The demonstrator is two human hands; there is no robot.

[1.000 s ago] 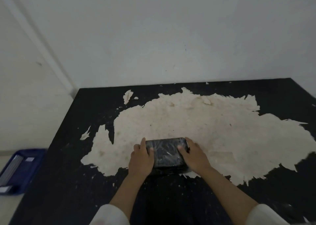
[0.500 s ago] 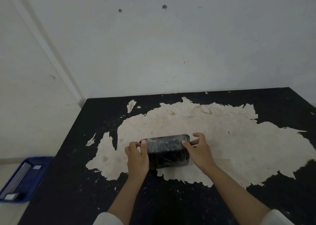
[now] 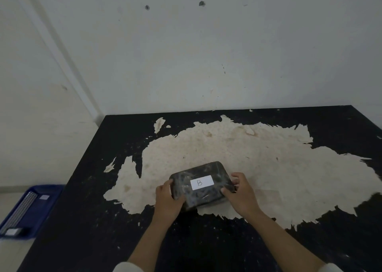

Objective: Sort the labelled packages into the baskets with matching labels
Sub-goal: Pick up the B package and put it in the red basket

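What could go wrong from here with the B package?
1. The package is held only at its two ends, left hand and right hand; its shiny wrap may slip out of that grip.
2. The only basket in view sits low beside the table, and its label is unreadable, so B could go in the wrong one.

Tabletop [image 3: 86, 220]: black, its coating peeled away in one large pale patch across the middle.
On it: a dark wrapped package [image 3: 201, 186], white label reading "B".
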